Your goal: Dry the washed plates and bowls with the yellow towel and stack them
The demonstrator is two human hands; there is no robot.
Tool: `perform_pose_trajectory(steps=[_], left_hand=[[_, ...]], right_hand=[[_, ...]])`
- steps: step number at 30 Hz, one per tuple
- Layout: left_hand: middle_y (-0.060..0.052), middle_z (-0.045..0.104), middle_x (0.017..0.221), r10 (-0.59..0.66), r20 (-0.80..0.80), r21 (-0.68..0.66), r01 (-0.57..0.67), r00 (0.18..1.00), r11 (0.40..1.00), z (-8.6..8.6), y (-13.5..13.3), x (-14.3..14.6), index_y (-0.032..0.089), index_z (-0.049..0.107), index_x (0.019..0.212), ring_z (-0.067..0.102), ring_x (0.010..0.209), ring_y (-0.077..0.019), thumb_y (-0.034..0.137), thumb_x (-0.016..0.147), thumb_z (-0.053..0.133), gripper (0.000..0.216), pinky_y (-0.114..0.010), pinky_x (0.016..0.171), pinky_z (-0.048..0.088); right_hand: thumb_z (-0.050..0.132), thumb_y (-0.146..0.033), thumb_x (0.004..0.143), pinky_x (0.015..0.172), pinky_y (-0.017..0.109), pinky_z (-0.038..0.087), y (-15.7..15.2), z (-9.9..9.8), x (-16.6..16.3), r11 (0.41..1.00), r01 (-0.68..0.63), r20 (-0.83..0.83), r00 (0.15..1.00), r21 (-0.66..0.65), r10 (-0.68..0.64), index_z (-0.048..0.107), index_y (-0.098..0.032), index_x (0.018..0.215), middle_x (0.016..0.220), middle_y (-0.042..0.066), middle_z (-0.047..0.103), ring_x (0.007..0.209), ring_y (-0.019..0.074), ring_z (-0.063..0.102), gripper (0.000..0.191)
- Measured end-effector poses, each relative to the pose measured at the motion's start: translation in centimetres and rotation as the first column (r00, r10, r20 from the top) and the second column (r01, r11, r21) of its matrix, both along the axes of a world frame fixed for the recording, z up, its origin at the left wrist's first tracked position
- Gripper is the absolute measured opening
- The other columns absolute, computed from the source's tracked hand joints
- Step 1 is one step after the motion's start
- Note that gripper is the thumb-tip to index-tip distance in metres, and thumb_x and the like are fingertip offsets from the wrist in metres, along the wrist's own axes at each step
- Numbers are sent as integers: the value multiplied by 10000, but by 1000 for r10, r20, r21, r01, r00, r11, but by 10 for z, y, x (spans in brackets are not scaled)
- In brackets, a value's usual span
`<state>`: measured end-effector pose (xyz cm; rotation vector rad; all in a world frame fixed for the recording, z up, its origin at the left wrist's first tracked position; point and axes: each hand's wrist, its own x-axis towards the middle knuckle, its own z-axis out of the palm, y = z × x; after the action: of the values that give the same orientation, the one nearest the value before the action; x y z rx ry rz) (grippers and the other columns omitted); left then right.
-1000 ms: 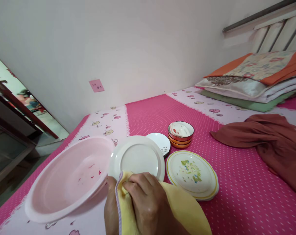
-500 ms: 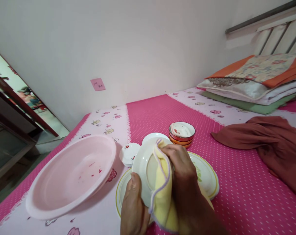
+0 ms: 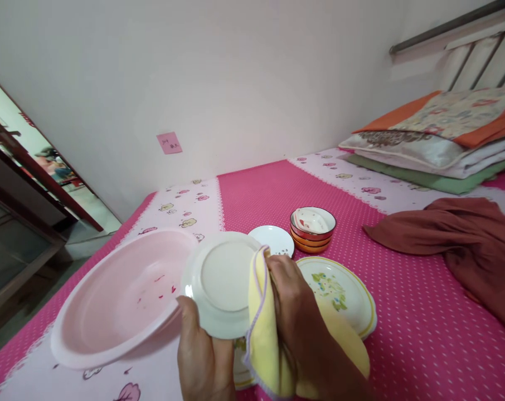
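A white plate (image 3: 225, 273) is held up with its underside and foot ring facing me. My left hand (image 3: 204, 351) grips its lower left edge, thumb on the near face. In my right hand (image 3: 292, 295) is a yellow cloth (image 3: 263, 334) with a purple edge, folded over the plate's right rim; the fingertips behind it are hidden. Under my right forearm lies a large plate (image 3: 338, 289) with a yellow rim and green floral print. Another yellow-rimmed plate (image 3: 242, 365) shows partly below the held one. Just behind sits a smaller white plate (image 3: 273, 239).
A pink basin (image 3: 122, 301) stands at left. Stacked orange bowls (image 3: 311, 245) hold a small patterned bowl (image 3: 311, 221) behind the plates. Brown-red clothing (image 3: 453, 239) lies at right, near folded bedding (image 3: 440, 139). The pink dotted bedspread (image 3: 261, 195) meets the wall.
The held plate has moved left and turned its underside more toward me, now covering the small floral dishes. Both hands and the cloth have shifted slightly left.
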<state>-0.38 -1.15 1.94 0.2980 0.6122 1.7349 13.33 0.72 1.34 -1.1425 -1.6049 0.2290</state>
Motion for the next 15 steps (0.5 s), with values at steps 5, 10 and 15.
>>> perform_pose_trajectory(steps=[5,10,15], left_hand=[[-109,694,1410,-97,40,45,95,994,994,4,-6,-16,259,623,1470,525,1434,-311,670,952,544,667,-462,1204,390],[-130,819,1051,-178,123,99,166,976,981,13,-13,-34,161,770,1195,720,1180,-263,610,1034,376,619,-388,1115,495],[-123,758,768,-252,267,-22,267,930,963,12,-19,-50,100,747,885,748,724,-182,530,1075,236,694,-257,810,625]], right_hand=[[449,-94,1018,959,447,567,-16,-7,-29,991,-48,143,989,125,29,549,-125,1372,1256,177,647,1149,278,618,370],[428,-112,1007,884,431,562,-37,-3,-57,962,-142,150,983,233,109,604,-101,1317,1217,158,695,1057,269,642,356],[345,-217,1109,953,374,538,-39,-3,-64,901,-277,253,947,332,198,611,-119,1345,1215,101,745,1097,220,651,369]])
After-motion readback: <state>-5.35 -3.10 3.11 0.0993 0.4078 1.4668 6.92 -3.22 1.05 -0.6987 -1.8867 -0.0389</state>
